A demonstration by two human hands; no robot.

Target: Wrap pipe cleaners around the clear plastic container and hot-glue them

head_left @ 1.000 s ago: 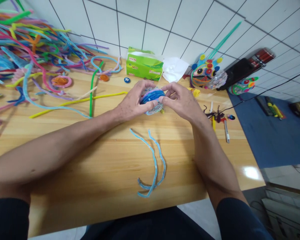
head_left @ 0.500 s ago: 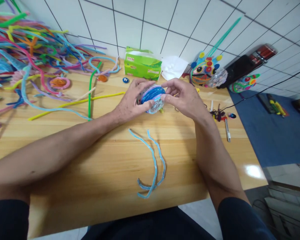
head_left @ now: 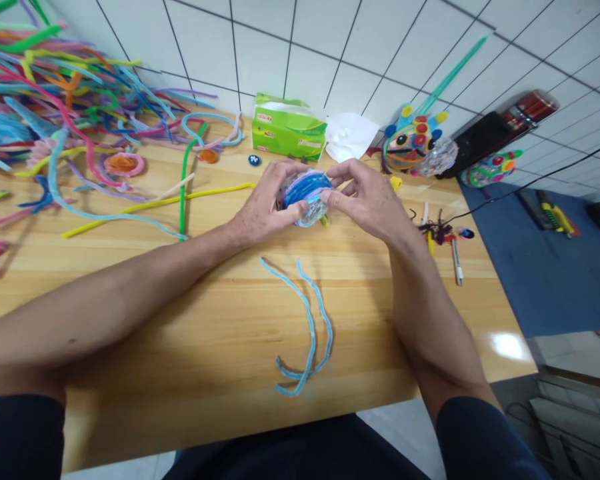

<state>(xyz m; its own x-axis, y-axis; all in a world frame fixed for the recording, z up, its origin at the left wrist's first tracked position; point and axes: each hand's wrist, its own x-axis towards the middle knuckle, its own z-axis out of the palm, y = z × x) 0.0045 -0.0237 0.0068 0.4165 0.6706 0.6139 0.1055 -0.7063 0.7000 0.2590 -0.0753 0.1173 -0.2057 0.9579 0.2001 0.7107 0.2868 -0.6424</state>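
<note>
Both hands hold a small clear plastic ball wrapped in blue and pink pipe cleaners (head_left: 306,195) just above the wooden table (head_left: 215,313). My left hand (head_left: 265,203) cups its left side with the fingers curled round it. My right hand (head_left: 367,200) grips its right side, thumb and fingers pinched on the wrapping. Two light blue pipe cleaners (head_left: 307,327) lie bent on the table nearer to me, below the hands.
A big heap of coloured pipe cleaners (head_left: 55,100) covers the far left. A green tissue box (head_left: 287,133) and a white tissue (head_left: 350,133) stand at the tiled wall. Finished decorated balls (head_left: 417,143) sit at the far right, with pens (head_left: 455,257) and a cable near the table's right edge.
The wrapped ball has been turned slightly between the hands and lifted a little toward the wall. The loose blue pipe cleaners have not moved.
</note>
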